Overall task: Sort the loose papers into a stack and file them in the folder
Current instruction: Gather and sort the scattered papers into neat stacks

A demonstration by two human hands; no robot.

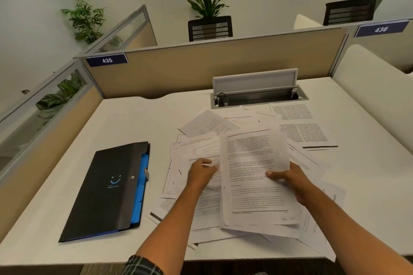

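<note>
Right hand (288,179) gripping white printed sheet (254,163), lifted for stacking. Left hand (201,172) pinching scattered loose papers (201,196). Black rectangular folder (109,190) left, shut.

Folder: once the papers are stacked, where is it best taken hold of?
Likely the folder's long left spine edge, from the left. It lies flat and shut, clear desk beside it; blue pockets and clasp face right toward the papers.

An office: numbered cubicle partitions (210,67) around a white desk (134,123).
</note>
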